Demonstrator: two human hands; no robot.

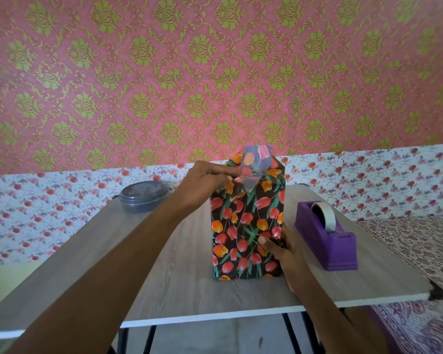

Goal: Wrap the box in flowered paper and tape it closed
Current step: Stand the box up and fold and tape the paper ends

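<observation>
A wood-grain table [164, 284] fills the lower view in front of you, backed by patterned wallpaper. At its middle the box [243, 226] stands upright on end, already covered in dark flowered paper [241, 254] printed with red and orange tulips, one flap [256, 159] sticking up at the top. A purple tape dispenser [327, 241] sits just right of it, and a grey lidded container [142, 196] sits at the far left. Your right hand [281, 254] clasps the box's lower right edge, thumb on the front. Your left hand [205, 185] pinches the paper at the top fold, beside a shiny strip of clear tape [248, 182].
</observation>
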